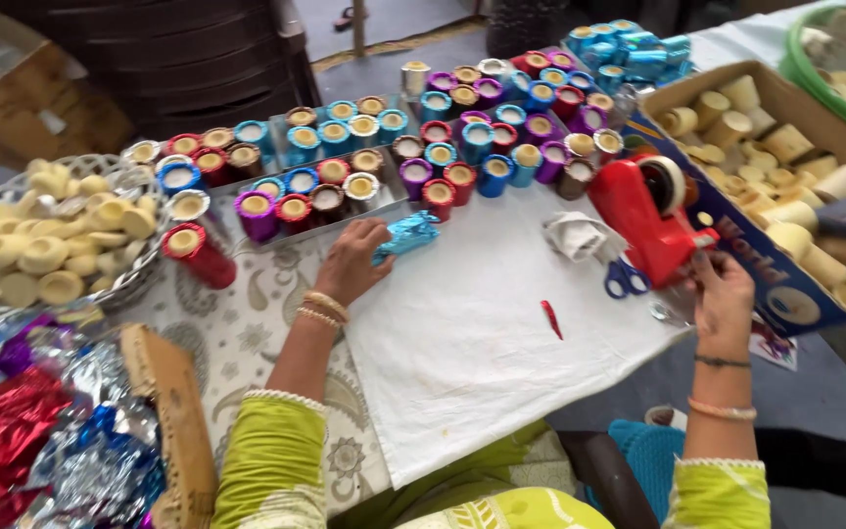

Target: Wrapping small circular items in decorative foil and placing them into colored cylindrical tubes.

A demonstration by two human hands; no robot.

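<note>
My left hand [352, 261] rests on the white cloth [462, 333], its fingers closed on a small piece wrapped in shiny blue foil [408, 235]. My right hand [722, 294] is at the table's right edge, fingers pinched at the base of a red tape dispenser [650, 217] that holds a roll of tape. Blue-handled scissors [626, 278] lie just left of that hand. A crumpled white scrap [576, 235] sits beside the dispenser, and a small red foil sliver [551, 318] lies on the cloth between my hands.
Many foil-wrapped cups in red, blue, purple and brown stand in rows [462, 127] along the far side. A wire basket [134, 274] at left and a cardboard box [785, 157] at right hold plain cream cups. Crumpled foil sheets [41, 441] lie at lower left.
</note>
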